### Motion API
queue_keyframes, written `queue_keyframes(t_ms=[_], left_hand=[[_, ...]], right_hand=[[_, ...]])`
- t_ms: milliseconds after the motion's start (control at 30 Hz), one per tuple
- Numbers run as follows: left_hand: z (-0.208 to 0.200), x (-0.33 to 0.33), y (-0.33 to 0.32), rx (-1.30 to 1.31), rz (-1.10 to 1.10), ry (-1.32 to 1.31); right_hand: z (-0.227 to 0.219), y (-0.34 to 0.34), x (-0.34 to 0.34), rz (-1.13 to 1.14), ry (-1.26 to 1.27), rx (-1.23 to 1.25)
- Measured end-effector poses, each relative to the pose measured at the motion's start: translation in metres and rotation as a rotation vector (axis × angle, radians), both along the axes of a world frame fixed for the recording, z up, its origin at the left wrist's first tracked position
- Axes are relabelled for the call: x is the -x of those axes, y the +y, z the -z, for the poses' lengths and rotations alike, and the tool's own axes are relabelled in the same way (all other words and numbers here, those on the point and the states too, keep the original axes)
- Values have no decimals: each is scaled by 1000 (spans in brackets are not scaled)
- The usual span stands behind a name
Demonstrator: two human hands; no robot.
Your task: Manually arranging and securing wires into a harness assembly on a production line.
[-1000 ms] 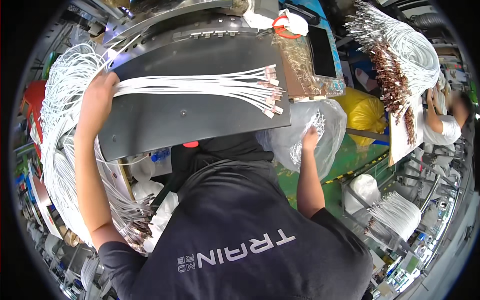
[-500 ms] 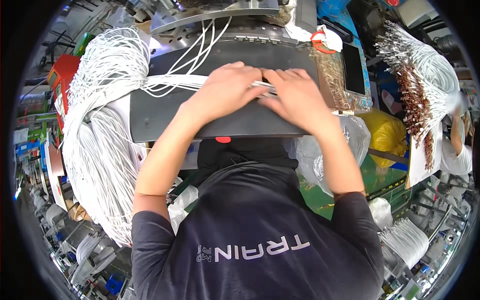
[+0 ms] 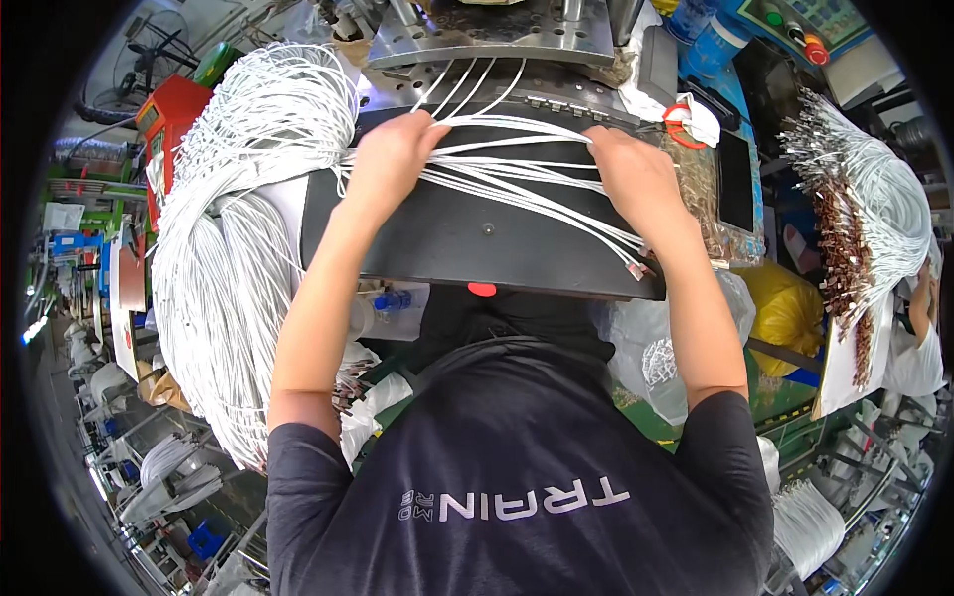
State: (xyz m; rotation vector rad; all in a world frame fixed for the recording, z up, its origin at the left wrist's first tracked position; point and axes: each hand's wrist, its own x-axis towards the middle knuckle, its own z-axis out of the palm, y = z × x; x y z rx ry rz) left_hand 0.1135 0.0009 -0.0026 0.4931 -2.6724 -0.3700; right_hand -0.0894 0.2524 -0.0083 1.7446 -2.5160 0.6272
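Observation:
Several white cables (image 3: 497, 164) stretch left to right across a dark work board (image 3: 437, 233) in front of me and fan apart toward the right. My left hand (image 3: 393, 159) is closed around the strands near the board's far left. The fingers of my right hand (image 3: 638, 174) are closed on the upper strands farther right; its fingertips are partly hidden. Below that hand, loose cable ends with small reddish-brown tips (image 3: 637, 268) lie near the board's front right corner. A few single cables (image 3: 477, 87) run from beside my left fingers up under the metal press.
Beyond the board stands the press, with a thick metal plate (image 3: 497, 45). A large bundle of white cables (image 3: 224, 298) hangs at the left, by a red machine (image 3: 169, 114). At the right are a dark screen (image 3: 735, 184), a yellow bag (image 3: 780, 318) and another cable bundle (image 3: 879, 199).
My hands have moved apart, the left one leftward and the right one rightward. The cables between them now lie spread over the board, and the view has shifted slightly.

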Motion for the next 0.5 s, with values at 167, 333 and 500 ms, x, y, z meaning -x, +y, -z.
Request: queue_keyframes(t_ms=[167,333,500], left_hand=[[1,6,17,-87,96,80],[-2,2,11,-53,234,-35],[-10,2,14,23,209,-14]], right_hand=[[-9,11,4,86,-56,-106],[-15,26,8,105,-138,-95],[-14,25,7,111,-127,-93]])
